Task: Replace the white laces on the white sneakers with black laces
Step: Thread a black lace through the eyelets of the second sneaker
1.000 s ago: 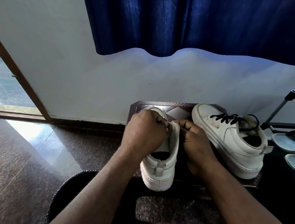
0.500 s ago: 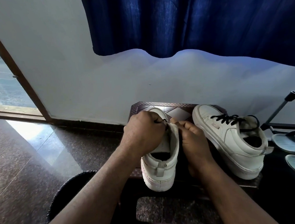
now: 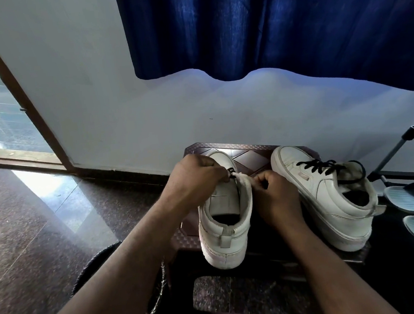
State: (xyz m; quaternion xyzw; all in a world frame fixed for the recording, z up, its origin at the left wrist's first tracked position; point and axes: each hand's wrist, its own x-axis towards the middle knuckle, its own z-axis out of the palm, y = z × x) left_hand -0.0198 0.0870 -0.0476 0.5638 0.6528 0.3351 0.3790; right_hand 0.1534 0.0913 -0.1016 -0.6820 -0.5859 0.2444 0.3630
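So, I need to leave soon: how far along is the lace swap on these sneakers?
One sneaker already has black laces, apparently untied. The other sneaker is in hand: left hand pinches a black lace end near its top, right hand grips its collar. Hands hide how much is threaded. Left: finishing it and tying both.

Nothing legible in my view. Only candidate is the small side tab point(image 3: 304, 176) on the black-laced sneaker point(image 3: 329, 196), which sits at the right edge of the brown stand point(image 3: 251, 158). The tab is too small and blurred to read.
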